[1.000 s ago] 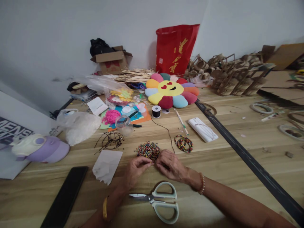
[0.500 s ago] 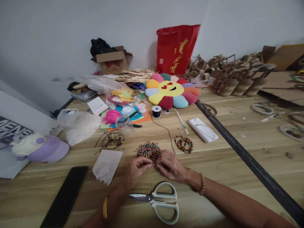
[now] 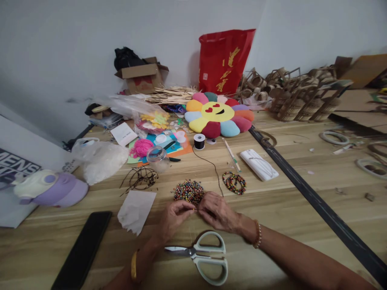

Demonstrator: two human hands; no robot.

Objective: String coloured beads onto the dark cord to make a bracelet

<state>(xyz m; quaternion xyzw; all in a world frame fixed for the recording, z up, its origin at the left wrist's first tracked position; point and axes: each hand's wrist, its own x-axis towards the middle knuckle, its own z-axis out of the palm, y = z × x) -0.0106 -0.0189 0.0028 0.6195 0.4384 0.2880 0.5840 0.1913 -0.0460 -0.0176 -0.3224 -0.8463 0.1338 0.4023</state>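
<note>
My left hand (image 3: 172,217) and my right hand (image 3: 218,211) meet fingertip to fingertip on the wooden table (image 3: 287,209), just in front of a pile of small coloured beads (image 3: 188,191). Both hands are pinched; a tiny bead seems to sit between the left fingertips. A thin black cord (image 3: 211,165) runs from a black spool (image 3: 198,141) down to my right hand. Finished bead bracelets (image 3: 234,182) lie right of the pile. Pale-handled scissors (image 3: 202,255) lie closed just below my hands.
A flower-shaped cushion (image 3: 218,115), a red bag (image 3: 223,60), a cardboard box (image 3: 142,76) and wicker pieces (image 3: 299,96) stand at the back. A black phone (image 3: 83,249), torn paper (image 3: 136,209), a purple cap (image 3: 51,189), plastic bags (image 3: 99,159) and a white packet (image 3: 259,164) lie around.
</note>
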